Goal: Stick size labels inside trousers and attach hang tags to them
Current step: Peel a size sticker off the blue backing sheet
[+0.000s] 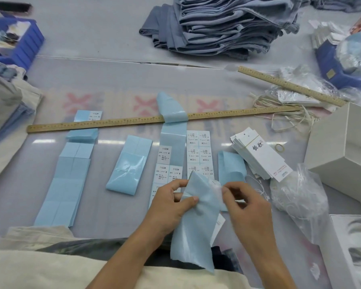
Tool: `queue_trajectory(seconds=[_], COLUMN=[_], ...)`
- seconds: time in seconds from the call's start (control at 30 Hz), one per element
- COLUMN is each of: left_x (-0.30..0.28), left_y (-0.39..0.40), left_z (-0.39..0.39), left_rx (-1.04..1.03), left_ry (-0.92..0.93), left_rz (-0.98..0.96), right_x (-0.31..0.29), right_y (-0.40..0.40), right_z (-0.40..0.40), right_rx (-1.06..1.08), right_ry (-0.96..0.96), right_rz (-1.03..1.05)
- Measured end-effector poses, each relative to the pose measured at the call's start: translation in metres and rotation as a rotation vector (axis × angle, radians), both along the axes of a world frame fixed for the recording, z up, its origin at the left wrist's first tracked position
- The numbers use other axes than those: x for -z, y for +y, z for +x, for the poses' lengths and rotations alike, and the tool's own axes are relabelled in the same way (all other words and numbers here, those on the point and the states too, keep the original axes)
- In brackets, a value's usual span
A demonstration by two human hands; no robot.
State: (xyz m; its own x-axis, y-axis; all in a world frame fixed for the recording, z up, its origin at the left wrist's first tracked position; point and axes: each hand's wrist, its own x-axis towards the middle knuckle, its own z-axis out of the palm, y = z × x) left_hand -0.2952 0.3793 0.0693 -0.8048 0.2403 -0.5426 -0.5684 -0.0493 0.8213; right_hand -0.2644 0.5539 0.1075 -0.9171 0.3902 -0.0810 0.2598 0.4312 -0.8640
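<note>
Your left hand (171, 202) pinches a blue backing strip (196, 222) at the desk's near edge; your right hand (245, 202) pinches something white at its top. Trousers (223, 24) are stacked at the far edge.

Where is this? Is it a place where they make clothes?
Probably a clothing factory's finishing table. A stack of folded blue trousers sits at the back, strips of size labels lie beside a long wooden ruler, and a bundle of hang tags waits nearby.

Long ruler (133, 122) lies across the label strips (66, 180); hang tags (258, 157) right of them, folded trousers (223, 28) stacked behind.
</note>
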Motion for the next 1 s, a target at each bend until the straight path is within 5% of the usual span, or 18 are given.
queue_trajectory(seconds=[0.1,0.2,0.33,0.47,0.53,0.7,0.9,1.0], left_x=[0.003,-0.002,-0.024,-0.053,-0.062,-0.045,0.0,0.015], left_y=[0.001,0.002,0.009,0.025,0.04,0.1,0.211,0.246], left_z=[0.001,-0.004,-0.024,-0.047,-0.06,-0.068,-0.065,-0.067], left_rx=[0.004,-0.047,-0.206,-0.363,-0.413,-0.415,0.675,0.952], left_ry=[-0.017,-0.038,-0.032,0.072,0.103,0.116,1.109,1.376], left_rz=[-0.056,-0.041,0.11,0.487,0.488,0.044,-0.805,-1.175], right_x=[-0.013,-0.023,-0.031,-0.029,-0.029,-0.029,-0.029,-0.029], right_y=[0.025,0.053,0.064,0.065,0.066,0.07,0.087,0.092], right_z=[-0.011,-0.005,0.014,0.043,0.058,0.091,0.119,0.134], right_rx=[0.348,0.475,0.487,0.532,0.576,0.755,0.904,0.909], right_ry=[0.023,0.136,0.156,0.177,0.165,0.068,0.087,0.076], right_rz=[-0.704,-1.098,-1.123,-1.098,-1.11,-1.163,-1.109,-1.075])
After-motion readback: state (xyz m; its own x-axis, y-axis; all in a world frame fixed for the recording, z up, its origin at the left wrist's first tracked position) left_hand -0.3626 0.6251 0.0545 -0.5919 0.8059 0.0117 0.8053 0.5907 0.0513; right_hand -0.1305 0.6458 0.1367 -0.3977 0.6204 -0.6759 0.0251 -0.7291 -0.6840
